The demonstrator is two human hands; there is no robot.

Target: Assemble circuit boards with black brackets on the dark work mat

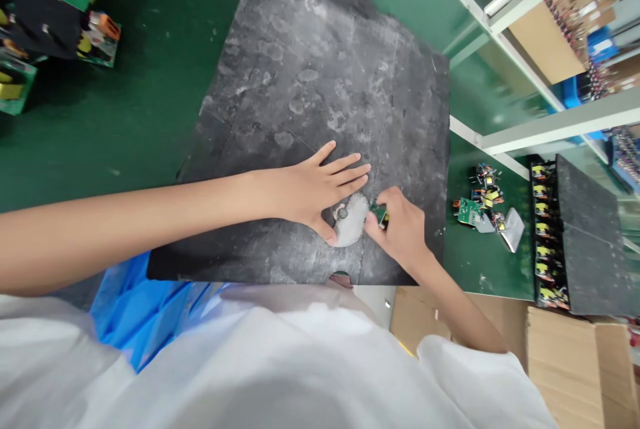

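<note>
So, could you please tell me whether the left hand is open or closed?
Open: the left hand is palm down over the black mat, fingers spread apart, thumb at the grey piece.

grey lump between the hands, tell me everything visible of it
The pale grey lump looks rounded and mottled, its material unclear, with a small darker bump at its left edge. It lies on the black sheet; the left hand seems to touch its lower left with the thumb, the right hand its right edge.
</note>
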